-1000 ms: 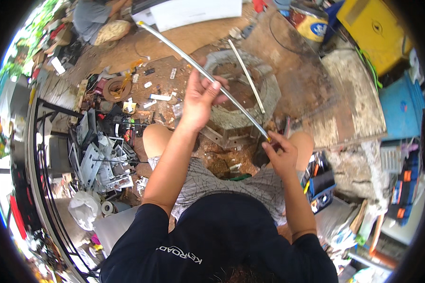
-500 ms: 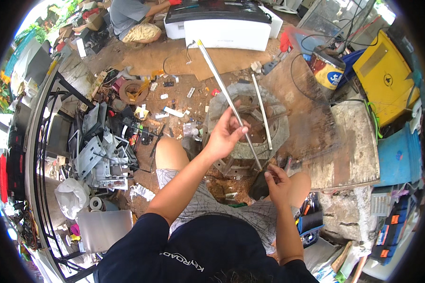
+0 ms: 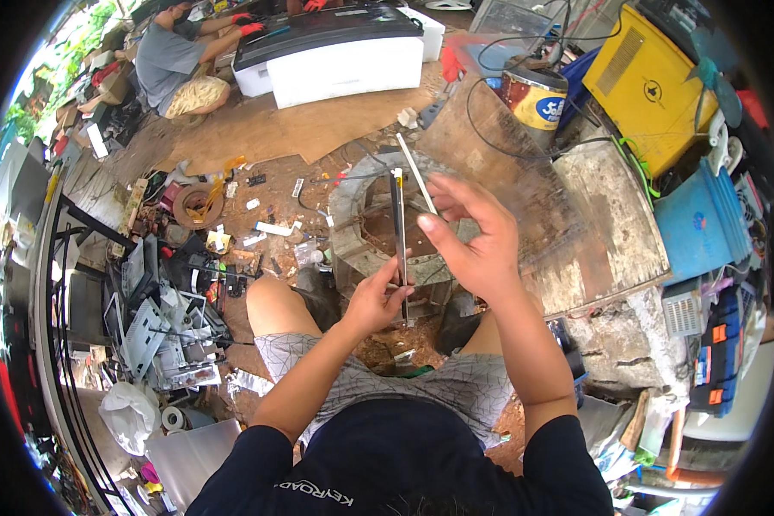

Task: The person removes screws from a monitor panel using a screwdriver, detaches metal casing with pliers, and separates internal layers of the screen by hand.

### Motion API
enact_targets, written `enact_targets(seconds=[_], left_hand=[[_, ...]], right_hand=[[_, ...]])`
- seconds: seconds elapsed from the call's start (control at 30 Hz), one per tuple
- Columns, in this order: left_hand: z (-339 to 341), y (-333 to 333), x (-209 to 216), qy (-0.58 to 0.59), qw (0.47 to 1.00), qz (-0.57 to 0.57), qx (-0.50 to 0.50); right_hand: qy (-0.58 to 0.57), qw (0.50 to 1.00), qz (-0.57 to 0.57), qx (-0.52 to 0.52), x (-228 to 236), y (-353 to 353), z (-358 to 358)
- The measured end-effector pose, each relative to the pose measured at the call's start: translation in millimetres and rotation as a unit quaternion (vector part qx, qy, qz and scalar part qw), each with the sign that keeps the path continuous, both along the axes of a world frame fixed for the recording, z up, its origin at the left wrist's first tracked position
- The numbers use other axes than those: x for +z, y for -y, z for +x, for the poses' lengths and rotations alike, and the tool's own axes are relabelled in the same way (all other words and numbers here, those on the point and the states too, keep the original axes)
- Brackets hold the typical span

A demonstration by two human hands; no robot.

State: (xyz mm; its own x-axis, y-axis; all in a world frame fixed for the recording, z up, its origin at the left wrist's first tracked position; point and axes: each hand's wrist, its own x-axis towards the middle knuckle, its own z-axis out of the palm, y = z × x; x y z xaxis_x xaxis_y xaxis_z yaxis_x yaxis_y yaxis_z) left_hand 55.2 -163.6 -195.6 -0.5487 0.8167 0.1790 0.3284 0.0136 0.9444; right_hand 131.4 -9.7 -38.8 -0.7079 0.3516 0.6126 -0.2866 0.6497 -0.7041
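Observation:
My left hand (image 3: 378, 298) is closed around the lower part of a long thin metal strip (image 3: 400, 225), with a dark face, a bright edge and a yellowish tip. It stands nearly upright over a grey octagonal stone block (image 3: 350, 236) with a hollow middle. A thin wire seems to run from its top end. To the right, my right hand (image 3: 477, 232) is raised over the block, thumb and fingers apart, with nothing seen in it. Just beyond those fingers a second, white strip (image 3: 414, 168) leans on the block; my hand hides its lower part.
A brown board (image 3: 499, 163) lies right of the block, beside a paint can (image 3: 535, 99), a yellow panel (image 3: 654, 86) and a blue bucket (image 3: 701, 224). Scrap parts (image 3: 168, 335) pile up at left. Beyond, a person (image 3: 176, 64) in red gloves squats by a large white foam-packed panel (image 3: 344, 73).
The metal strip has swung from a slant to nearly upright, and my left hand is now lower. My right hand has risen from near its lower end to beside the white strip. The view has shifted.

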Motion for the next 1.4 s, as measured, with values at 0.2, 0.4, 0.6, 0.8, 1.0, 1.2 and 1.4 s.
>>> enact_targets(seconds=[0.2,0.4,0.6,0.8,1.0,1.2,1.4], left_hand=[[8.5,3.7,-20.0,-0.008,1.0,-0.005,-0.029],[9.6,5.4,-32.5,-0.038,0.999,-0.001,-0.031],[10.3,5.4,-32.7,-0.042,0.999,-0.006,-0.024],[11.6,5.3,-34.8,-0.032,0.999,-0.01,-0.011],[8.1,6.4,-45.6,-0.079,0.996,-0.026,0.014],[7.0,8.7,-50.3,-0.128,0.99,-0.045,0.031],[8.3,9.1,-43.4,-0.125,0.99,-0.057,0.036]], right_hand=[[0.039,0.997,-0.069,0.025,-6.3,4.1,-6.9],[0.053,0.995,-0.08,0.015,-19.1,4.3,1.4],[0.052,0.994,-0.094,0.019,-23.8,4.5,1.7],[0.065,0.991,-0.117,0.019,-24.9,4.6,3.9],[0.064,0.987,-0.142,0.038,-28.9,2.9,6.1],[0.041,0.988,-0.144,0.031,-37.5,2.2,6.5],[0.026,0.987,-0.157,0.039,-40.2,2.2,6.1]])
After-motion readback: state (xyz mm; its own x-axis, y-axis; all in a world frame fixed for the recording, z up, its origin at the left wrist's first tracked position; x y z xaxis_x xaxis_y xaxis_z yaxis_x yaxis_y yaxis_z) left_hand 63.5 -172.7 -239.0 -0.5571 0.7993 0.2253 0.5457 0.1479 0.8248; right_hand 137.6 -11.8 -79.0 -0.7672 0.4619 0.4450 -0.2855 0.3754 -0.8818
